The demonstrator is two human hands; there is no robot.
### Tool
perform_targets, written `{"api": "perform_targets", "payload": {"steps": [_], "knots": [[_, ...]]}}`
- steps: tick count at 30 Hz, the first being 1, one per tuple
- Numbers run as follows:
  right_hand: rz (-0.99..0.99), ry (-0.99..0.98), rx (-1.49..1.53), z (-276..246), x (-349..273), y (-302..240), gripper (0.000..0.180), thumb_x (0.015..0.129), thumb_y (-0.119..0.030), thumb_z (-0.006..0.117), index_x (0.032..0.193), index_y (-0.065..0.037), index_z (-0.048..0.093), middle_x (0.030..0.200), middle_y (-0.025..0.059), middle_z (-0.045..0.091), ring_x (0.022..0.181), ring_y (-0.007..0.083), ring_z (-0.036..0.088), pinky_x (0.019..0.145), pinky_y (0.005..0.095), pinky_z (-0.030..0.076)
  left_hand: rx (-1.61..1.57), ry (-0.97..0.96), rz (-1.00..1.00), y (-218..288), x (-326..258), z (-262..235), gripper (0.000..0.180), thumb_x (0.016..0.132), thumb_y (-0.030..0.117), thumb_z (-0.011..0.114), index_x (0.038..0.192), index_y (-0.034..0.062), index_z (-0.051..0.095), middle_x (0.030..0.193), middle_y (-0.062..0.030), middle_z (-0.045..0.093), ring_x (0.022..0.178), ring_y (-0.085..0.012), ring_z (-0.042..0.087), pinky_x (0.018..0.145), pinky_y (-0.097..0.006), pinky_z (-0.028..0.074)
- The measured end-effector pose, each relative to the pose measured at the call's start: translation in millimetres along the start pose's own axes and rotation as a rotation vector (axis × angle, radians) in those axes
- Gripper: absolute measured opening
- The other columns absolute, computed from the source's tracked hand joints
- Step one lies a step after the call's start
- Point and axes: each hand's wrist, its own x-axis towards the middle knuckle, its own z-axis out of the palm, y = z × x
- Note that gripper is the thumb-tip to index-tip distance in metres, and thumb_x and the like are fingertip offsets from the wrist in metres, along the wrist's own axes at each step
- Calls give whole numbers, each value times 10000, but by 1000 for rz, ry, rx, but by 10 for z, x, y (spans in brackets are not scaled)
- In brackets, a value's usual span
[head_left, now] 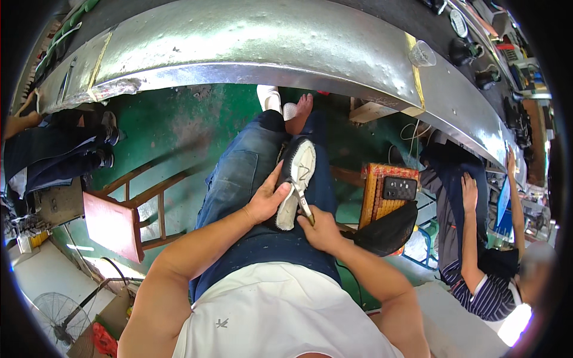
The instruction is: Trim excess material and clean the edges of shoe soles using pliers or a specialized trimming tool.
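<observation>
- In the head view, a black shoe with a pale sole (302,161) was held sole-up over the lap, its side clasped by the left hand (268,200).
- A metal tool (304,204) was gripped in the right hand (322,230), its head against the sole.
- A clear cup (422,53) was set on the metal bench (256,42); its contents could not be made out.

black shoe (300,170) — white sole (305,156) up | on lap (236,179) | metal tool (304,204) — across sole

tool handle (308,216) partly hidden by right fingers (323,225), co-worker's head (537,265) blurred
</observation>
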Motion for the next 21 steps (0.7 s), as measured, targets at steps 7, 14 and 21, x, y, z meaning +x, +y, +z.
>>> {"api": "perform_targets", "payload": {"steps": [7, 14, 21], "knots": [[22, -175, -199, -600, 110, -150, 235, 961, -203, 625, 1014, 25, 614, 963, 284, 677, 953, 463, 648, 846, 495, 507, 258, 33, -48, 5, 81, 18, 788, 1011, 346, 598, 1620, 49, 196, 1522, -259, 434, 1447, -331, 380, 1200, -400, 279], [444, -475, 572, -813, 376, -12, 255, 1015, -244, 618, 937, -1, 625, 781, 121, 681, 679, 211, 651, 631, 350, 516, 461, 112, -27, 141, 65, 153, 749, 1004, 298, 596, 1625, 116, 220, 1486, -264, 467, 1366, -391, 473, 1155, -417, 354], [306, -328, 748, -268, 248, 335, 217, 1033, -236, 597, 1021, -21, 622, 819, 36, 636, 707, 116, 610, 560, 263, 470, 833, -3, 163, 386, 96, 157, 622, 1012, 204, 528, 1594, 243, 310, 1415, -287, 517, 1206, -489, 577, 1029, -482, 491]]}}
